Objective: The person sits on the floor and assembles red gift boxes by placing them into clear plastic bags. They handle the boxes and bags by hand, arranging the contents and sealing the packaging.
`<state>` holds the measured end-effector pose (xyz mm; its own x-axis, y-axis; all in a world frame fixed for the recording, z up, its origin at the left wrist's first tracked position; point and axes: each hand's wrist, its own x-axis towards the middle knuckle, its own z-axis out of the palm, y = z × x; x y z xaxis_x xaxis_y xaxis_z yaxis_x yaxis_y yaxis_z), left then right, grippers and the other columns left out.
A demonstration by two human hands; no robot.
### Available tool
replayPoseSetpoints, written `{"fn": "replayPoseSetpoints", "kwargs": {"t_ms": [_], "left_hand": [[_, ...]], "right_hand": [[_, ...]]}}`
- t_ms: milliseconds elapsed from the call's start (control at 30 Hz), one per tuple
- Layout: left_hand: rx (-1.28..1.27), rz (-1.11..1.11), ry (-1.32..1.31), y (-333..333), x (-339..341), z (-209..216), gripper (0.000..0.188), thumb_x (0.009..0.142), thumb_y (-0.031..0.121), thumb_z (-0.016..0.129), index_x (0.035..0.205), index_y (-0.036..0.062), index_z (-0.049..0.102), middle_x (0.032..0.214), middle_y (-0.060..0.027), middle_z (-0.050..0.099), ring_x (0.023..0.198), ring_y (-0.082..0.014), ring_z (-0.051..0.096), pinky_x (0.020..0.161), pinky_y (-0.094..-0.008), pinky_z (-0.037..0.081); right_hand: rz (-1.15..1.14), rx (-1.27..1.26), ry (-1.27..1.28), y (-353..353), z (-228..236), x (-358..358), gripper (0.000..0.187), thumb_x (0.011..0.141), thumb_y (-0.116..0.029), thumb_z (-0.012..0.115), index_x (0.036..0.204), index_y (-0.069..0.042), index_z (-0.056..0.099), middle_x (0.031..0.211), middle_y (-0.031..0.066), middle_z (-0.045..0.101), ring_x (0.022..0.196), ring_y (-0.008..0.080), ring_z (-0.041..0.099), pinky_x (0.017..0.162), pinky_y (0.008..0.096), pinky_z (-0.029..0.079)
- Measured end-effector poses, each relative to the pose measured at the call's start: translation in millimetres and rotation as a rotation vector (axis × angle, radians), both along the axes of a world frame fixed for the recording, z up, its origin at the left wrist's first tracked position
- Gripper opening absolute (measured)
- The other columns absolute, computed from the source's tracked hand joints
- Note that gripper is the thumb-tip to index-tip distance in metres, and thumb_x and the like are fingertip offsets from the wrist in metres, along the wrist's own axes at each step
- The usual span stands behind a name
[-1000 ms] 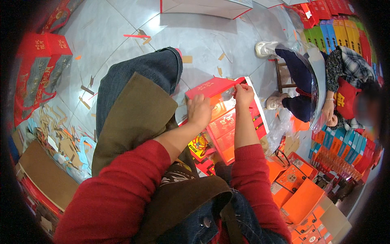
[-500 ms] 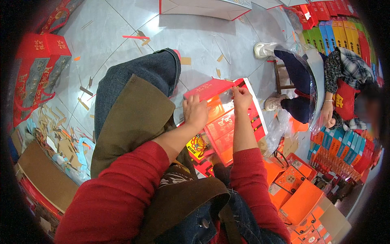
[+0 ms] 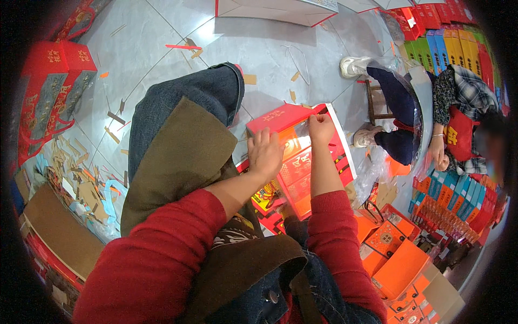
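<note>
A red gift box with gold patterns and a shiny front lies between my hands, on a red-and-white printed sheet or carton by my knees. Its plain red flap or side panel stretches away beyond my fingers. My left hand rests on the near left of the box, fingers extended and lying over its surface. At the far right corner, my right hand is closed in a pinch at the box edge. Whatever sits between those fingertips is hidden. A yellow printed piece shows under my left wrist.
On the right sits another person with clear plastic across the lap. Orange boxes are stacked at the lower right. Cardboard scraps litter the floor at left, near red gift bags. A white carton stands ahead.
My left hand has slid slightly, its fingers now flatter and more stretched out over the box. My right hand keeps its pinch at the corner. The whole view has shifted a little.
</note>
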<state>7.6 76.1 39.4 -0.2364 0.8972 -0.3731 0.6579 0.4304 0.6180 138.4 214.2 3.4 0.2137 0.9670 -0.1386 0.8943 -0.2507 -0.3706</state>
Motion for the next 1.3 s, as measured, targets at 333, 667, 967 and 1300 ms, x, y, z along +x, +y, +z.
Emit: {"fn": "replayPoseSetpoints", "kwargs": {"t_ms": [333,667,967,1300], "left_hand": [[-0.131,0.442,-0.467,-26.2,9.8,-57.5,0.022,0.082,0.022,0.062,0.077,0.0012,0.066,0.075,-0.0135,0.064,0.068,-0.0253,0.06,0.064,-0.0395,0.047],[-0.265,0.9,-1.073,-15.8,14.4,-21.5,0.018,0.08,0.015,0.067,0.086,-0.0018,0.065,0.077,-0.005,0.064,0.066,-0.0096,0.057,0.061,-0.0248,0.045],[-0.162,0.986,-1.063,-13.0,21.7,-20.2,0.014,0.079,0.011,0.068,0.085,0.0004,0.062,0.075,-0.0019,0.061,0.065,-0.0091,0.055,0.059,-0.024,0.045],[-0.294,0.948,-0.821,-4.8,17.0,-30.2,0.012,0.077,0.01,0.068,0.076,0.0016,0.059,0.068,-0.0057,0.06,0.06,-0.0124,0.055,0.056,-0.026,0.045]], "right_hand": [[-0.006,0.073,-0.047,-0.3,-12.2,3.6,0.021,0.073,-0.024,0.062,0.074,-0.003,0.059,0.071,0.0159,0.064,0.069,0.0335,0.063,0.065,0.0429,0.049],[-0.003,0.026,-0.076,3.3,-13.6,6.6,0.022,0.073,-0.026,0.061,0.076,-0.005,0.059,0.074,0.0167,0.064,0.073,0.034,0.064,0.067,0.0433,0.05],[-0.018,-0.006,-0.091,2.4,-11.5,4.1,0.023,0.073,-0.027,0.062,0.08,-0.004,0.058,0.076,0.0162,0.065,0.073,0.0334,0.064,0.068,0.0421,0.05],[0.03,-0.171,-0.069,-32.9,9.9,-11.5,0.034,0.075,-0.034,0.067,0.074,-0.002,0.057,0.066,0.0129,0.062,0.061,0.0227,0.064,0.057,0.0342,0.049]]}}
